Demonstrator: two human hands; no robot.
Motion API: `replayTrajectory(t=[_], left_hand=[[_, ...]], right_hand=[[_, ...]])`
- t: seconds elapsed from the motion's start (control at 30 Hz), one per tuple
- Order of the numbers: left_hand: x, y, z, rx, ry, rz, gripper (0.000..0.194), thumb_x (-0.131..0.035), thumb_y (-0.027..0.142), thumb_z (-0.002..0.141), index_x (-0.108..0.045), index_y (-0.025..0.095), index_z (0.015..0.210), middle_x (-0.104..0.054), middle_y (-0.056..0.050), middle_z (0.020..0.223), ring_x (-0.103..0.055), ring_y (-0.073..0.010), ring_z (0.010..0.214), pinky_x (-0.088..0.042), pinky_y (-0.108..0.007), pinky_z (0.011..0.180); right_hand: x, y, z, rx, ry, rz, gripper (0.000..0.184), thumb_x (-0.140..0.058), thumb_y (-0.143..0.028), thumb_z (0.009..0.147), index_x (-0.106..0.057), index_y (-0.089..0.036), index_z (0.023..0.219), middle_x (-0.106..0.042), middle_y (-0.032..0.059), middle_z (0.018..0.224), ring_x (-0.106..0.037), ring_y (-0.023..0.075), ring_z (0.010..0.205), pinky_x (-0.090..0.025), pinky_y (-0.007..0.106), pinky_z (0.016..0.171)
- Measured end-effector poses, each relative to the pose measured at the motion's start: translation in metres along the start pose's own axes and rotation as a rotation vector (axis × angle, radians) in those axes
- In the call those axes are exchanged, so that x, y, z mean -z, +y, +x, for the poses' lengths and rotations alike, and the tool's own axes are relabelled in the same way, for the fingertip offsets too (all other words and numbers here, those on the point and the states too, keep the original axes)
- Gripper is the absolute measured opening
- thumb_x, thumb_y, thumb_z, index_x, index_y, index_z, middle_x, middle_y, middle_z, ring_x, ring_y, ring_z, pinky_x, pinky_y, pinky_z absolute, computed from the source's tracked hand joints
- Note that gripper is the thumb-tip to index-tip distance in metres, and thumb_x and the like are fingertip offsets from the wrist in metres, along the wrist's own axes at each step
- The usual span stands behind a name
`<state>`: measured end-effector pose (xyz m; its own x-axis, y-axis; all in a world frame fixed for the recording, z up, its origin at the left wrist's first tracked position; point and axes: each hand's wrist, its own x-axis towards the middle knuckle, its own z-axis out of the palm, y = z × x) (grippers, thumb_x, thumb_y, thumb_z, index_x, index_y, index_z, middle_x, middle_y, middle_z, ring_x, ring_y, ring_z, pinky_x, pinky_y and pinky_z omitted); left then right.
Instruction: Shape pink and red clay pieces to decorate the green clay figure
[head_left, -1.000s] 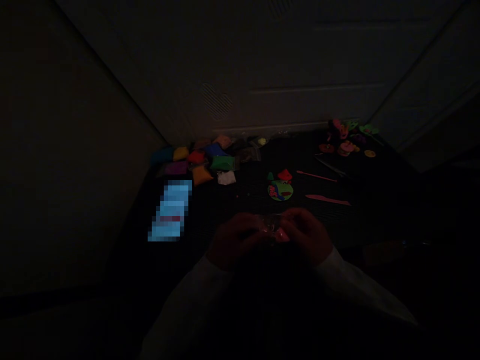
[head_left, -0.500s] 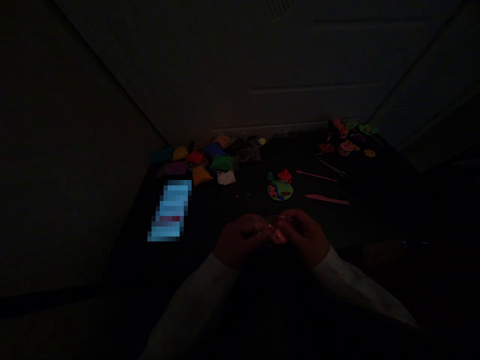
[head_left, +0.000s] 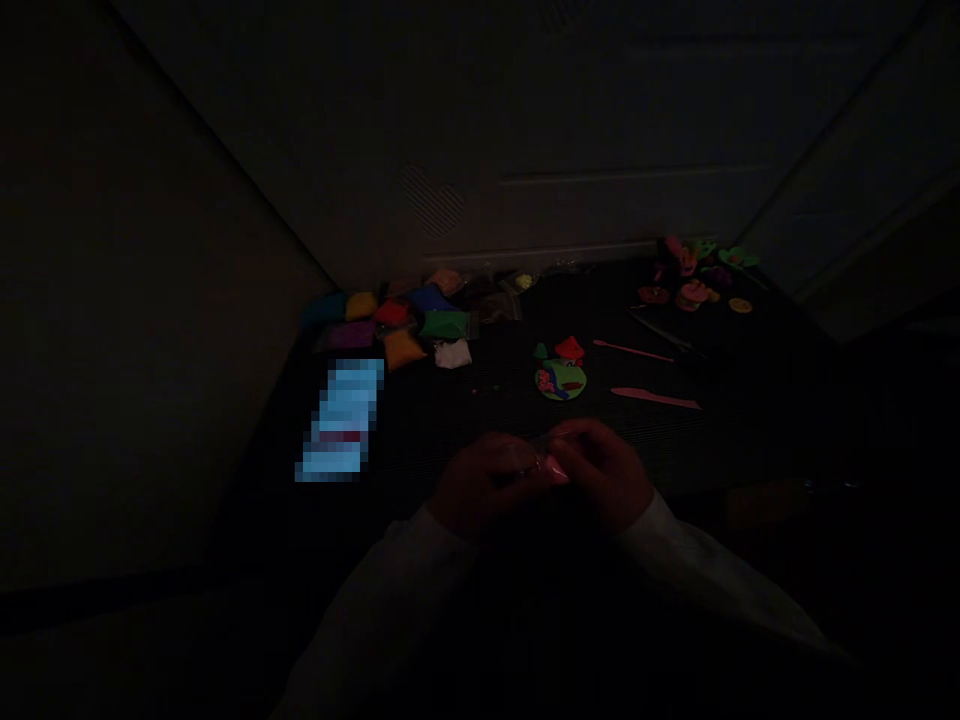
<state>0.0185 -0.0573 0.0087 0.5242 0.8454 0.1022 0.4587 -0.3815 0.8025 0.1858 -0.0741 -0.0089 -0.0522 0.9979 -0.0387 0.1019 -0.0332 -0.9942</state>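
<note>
Between my two hands is a small clear plastic bag with pink clay [head_left: 555,469] in it, held above the near part of the dark table. My left hand [head_left: 480,485] is closed on the bag's left side. From the right, my right hand [head_left: 609,473] pinches the same bag, its thumb and fingers near the top edge. Dim light hides the exact finger contact. Just beyond the hands lies a round green clay disc [head_left: 562,381] with small coloured pieces on it. A red cone-shaped clay piece [head_left: 570,348] stands at its far edge.
A lit phone [head_left: 341,420] lies left. Behind it are several bags of coloured clay [head_left: 446,324]. Two pink modelling tools, a thin one [head_left: 634,351] and a knife-shaped one [head_left: 656,398], lie right. Clay figures [head_left: 694,295] sit at the back right, near the wall.
My hands have drawn slightly closer together around the bag, the left one moving a little to the right. The things on the table have stayed in place.
</note>
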Motion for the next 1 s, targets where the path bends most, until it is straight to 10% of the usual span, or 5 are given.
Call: replayTrajectory(t=[0.37, 0.8, 1.0], left_hand=[[-0.001, -0.001, -0.002, -0.071, 0.030, 0.041, 0.013, -0.053, 0.026, 0.074, -0.063, 0.019, 0.079, -0.064, -0.003, 0.081, -0.056, -0.0140, 0.081, -0.044, -0.028, 0.075], [0.034, 0.002, 0.004, 0.494, 0.332, -0.421, 0.032, -0.063, 0.034, 0.063, -0.059, 0.014, 0.089, -0.067, -0.005, 0.076, -0.060, -0.0135, 0.062, -0.048, -0.024, 0.055], [0.042, -0.021, 0.022, 0.326, 0.484, 0.288, 0.020, -0.052, 0.025, 0.073, -0.062, 0.018, 0.089, -0.065, -0.004, 0.095, -0.058, -0.0168, 0.090, -0.044, -0.032, 0.082]], right_hand=[[0.004, 0.001, -0.003, -0.028, -0.047, -0.044, 0.023, -0.055, -0.036, 0.073, -0.054, -0.020, 0.089, -0.061, 0.0015, 0.079, -0.057, 0.0136, 0.072, -0.045, 0.025, 0.063], [0.029, 0.005, 0.008, -0.069, 0.123, 0.043, 0.025, -0.059, -0.037, 0.067, -0.054, -0.018, 0.084, -0.060, 0.0012, 0.071, -0.056, 0.0125, 0.064, -0.045, 0.025, 0.059], [0.033, 0.003, 0.009, -0.063, 0.166, 0.080, 0.025, -0.061, -0.037, 0.066, -0.054, -0.018, 0.081, -0.060, 0.0003, 0.068, -0.055, 0.0121, 0.062, -0.045, 0.026, 0.059]])
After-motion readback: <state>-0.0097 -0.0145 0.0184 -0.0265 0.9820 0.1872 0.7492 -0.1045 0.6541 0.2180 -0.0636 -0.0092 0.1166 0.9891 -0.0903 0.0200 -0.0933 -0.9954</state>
